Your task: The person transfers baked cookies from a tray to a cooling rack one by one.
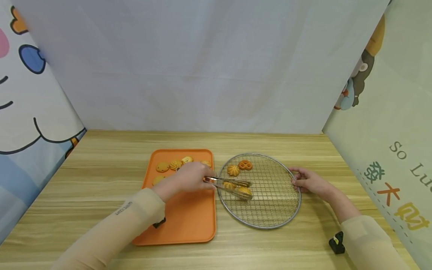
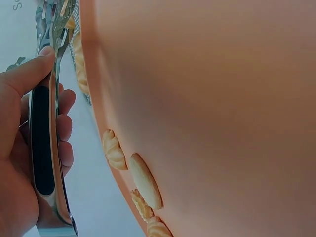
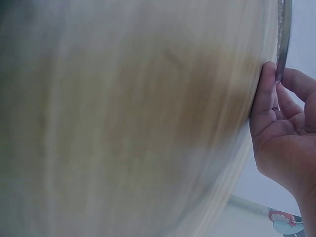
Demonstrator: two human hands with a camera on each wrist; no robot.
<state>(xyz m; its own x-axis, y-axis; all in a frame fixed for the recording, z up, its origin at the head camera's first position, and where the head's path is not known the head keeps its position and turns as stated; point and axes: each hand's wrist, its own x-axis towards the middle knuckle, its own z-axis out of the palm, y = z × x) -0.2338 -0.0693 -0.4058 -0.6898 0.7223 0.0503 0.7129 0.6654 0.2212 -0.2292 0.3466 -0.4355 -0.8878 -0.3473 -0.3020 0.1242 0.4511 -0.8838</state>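
Note:
My left hand grips metal tongs with dark handle inlays, reaching from above the orange tray over the round wire rack. The tongs' tips are at a round golden cookie near the rack's left side; I cannot tell whether they pinch it. Another cookie shows partly between the tongs' arms. Behind them on the rack lie a flower-shaped cookie and a pretzel-shaped cookie. My right hand pinches the rack's rim at the right, thumb and fingers on either side of the metal edge.
Several cookies remain along the tray's far end, among them a dotted round cookie and a swirled cookie. Tray and rack stand side by side on a wood-grain table. A pale curtain hangs behind, with printed panels left and right.

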